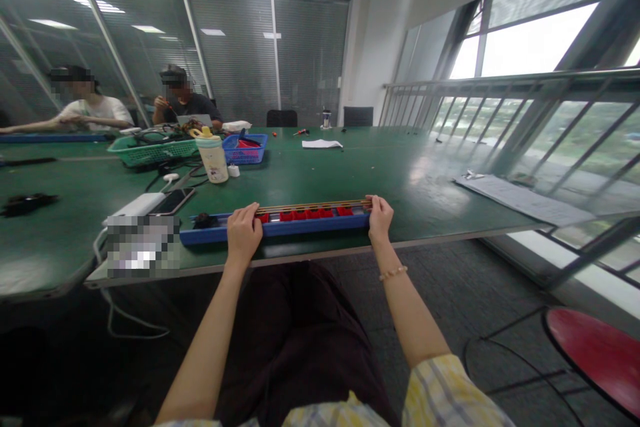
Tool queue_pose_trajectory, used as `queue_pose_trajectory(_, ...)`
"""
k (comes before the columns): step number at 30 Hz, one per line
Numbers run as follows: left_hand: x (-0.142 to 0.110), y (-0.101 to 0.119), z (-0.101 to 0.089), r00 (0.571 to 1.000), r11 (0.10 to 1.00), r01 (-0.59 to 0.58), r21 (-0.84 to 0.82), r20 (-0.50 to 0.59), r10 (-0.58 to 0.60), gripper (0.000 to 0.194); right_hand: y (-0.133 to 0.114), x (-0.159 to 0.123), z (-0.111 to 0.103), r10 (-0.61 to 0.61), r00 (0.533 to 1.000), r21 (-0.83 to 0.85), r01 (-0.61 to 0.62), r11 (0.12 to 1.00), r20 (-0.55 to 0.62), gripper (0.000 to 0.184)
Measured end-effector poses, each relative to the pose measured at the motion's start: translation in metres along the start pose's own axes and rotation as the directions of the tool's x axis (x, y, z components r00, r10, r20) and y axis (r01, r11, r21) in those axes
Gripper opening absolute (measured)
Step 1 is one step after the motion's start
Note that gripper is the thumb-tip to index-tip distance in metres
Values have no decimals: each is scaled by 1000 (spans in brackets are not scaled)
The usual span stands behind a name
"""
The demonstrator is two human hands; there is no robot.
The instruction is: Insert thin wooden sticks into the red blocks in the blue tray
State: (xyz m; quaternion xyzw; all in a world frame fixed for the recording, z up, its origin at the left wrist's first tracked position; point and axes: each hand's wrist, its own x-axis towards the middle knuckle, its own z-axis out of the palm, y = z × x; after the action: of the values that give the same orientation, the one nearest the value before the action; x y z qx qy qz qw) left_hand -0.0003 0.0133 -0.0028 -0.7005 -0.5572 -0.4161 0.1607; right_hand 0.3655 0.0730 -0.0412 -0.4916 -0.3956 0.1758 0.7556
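Observation:
A long blue tray [315, 225] lies along the near table edge in front of me. Several red blocks [306, 214] sit in a row inside it, and a small black piece [205, 221] is at its left end. Thin yellow-orange wires [313, 205] stretch straight over the blocks. My left hand [244, 233] is closed around their left end, its back over the tray's front wall. At the tray's right end, my right hand [380, 219] pinches the other end of the wires between thumb and fingers.
Left of the tray lie a phone [173, 201] and a white power bank [134, 207] with a cable. Beyond stand a cup [213, 159], a green basket [150, 152] and a blue basket [245, 155]. A clipboard [525, 199] is at right. Two people sit across the table.

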Motion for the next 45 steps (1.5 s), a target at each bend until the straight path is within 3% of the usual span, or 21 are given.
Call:
queue_pose_trajectory(6,0,0,0,1000,1000,-7,-14,-29,7,37,3,1,-1,6,998,-9,-7,1000,-62,42)
queue_pose_trajectory(18,1,2,-3,1000,1000,-15,-26,-26,14,34,6,2,0,50,992,184,-28,983,-114,39)
queue_pose_trajectory(26,0,1,-3,999,999,-28,-26,-30,27,33,12,5,-3,124,984,268,-85,960,-131,53)
queue_pose_trajectory(45,0,4,-5,1000,1000,-4,-23,-11,4,33,6,7,-3,231,966,255,-196,947,-114,37)
